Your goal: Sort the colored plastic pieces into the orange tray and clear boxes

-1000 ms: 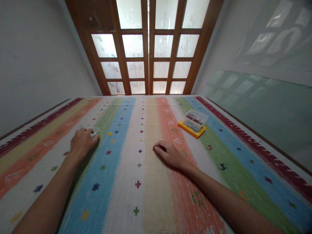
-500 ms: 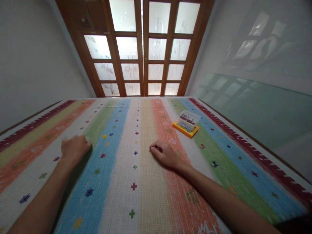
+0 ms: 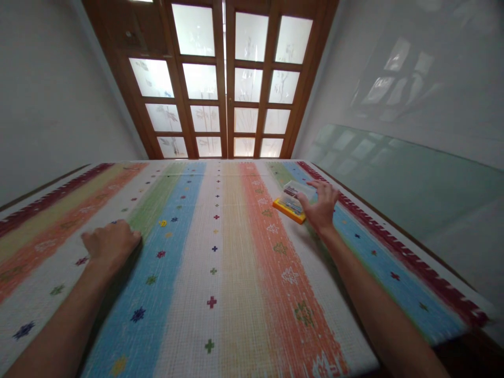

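A small yellow case (image 3: pixel 289 211) with its clear plastic lid (image 3: pixel 301 188) tilted up stands on the striped tablecloth, right of centre. Small slim metallic pieces (image 3: pixel 290 200) show inside it, too small to name. My right hand (image 3: pixel 323 206) is at the case's right side, thumb and fingers spread around the lid's edge. Whether it touches the lid, I cannot tell. On the left, my left hand (image 3: pixel 112 242) rests as a fist on the cloth, away from the case. Its curled fingers hide whatever may be inside.
The striped tablecloth (image 3: pixel 240 273) covers the table. A small bright yellow spot (image 3: pixel 163 223) lies right of my left hand; printed or loose, I cannot tell. Beyond the far edge stand wooden doors (image 3: pixel 227 126) with frosted panes. A greenish glass panel (image 3: pixel 394 168) lines the right wall.
My right hand has moved right and forward from the middle of the cloth to the case, and its curled fingers have opened. My left fist stays in place; the view has shifted slightly.
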Action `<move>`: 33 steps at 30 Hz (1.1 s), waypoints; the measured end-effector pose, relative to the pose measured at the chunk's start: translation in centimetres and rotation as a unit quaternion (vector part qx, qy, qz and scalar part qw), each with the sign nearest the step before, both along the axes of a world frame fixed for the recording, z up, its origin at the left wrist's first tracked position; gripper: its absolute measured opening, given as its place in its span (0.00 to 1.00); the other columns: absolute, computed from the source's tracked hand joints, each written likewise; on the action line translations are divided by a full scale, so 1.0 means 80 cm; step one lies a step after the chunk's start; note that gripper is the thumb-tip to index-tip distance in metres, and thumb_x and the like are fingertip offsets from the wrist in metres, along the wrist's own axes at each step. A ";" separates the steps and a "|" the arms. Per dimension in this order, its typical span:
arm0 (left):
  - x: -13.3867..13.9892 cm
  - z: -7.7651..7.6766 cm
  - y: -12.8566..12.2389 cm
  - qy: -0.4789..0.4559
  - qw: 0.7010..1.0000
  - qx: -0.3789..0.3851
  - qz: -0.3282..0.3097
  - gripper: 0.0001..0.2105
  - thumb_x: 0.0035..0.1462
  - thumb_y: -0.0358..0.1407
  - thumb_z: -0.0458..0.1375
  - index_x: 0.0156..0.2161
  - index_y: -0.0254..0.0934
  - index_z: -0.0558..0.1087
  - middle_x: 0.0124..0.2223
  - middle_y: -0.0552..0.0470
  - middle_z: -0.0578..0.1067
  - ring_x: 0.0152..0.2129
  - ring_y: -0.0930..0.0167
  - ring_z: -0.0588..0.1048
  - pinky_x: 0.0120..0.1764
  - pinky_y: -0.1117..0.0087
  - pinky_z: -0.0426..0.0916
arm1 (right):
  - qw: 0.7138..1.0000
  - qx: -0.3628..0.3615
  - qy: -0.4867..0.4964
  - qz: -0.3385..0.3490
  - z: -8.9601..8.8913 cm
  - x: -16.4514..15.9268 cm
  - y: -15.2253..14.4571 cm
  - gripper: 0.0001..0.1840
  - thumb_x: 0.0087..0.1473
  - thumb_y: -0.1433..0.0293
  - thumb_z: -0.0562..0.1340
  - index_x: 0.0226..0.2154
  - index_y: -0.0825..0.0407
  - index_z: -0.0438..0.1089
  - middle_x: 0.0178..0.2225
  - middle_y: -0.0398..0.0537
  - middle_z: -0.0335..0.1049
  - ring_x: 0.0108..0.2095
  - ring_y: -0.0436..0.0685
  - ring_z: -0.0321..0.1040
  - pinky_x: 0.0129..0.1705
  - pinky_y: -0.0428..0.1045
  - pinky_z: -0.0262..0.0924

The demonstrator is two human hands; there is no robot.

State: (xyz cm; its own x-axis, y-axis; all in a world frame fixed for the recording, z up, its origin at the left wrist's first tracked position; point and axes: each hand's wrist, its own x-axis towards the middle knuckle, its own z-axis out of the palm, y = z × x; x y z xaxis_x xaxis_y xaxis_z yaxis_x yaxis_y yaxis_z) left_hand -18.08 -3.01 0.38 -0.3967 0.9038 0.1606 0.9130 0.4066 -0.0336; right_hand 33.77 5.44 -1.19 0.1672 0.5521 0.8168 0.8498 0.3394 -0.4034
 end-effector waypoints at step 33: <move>0.048 -0.051 0.024 -0.181 0.959 0.135 -0.171 0.35 0.58 0.45 0.58 0.66 0.27 0.60 0.66 0.27 0.69 0.63 0.49 0.69 0.63 0.47 0.65 | 0.934 -0.108 0.197 0.277 -0.021 -0.098 -0.053 0.24 0.58 0.51 0.67 0.50 0.46 0.66 0.47 0.53 0.73 0.46 0.62 0.72 0.52 0.60 0.69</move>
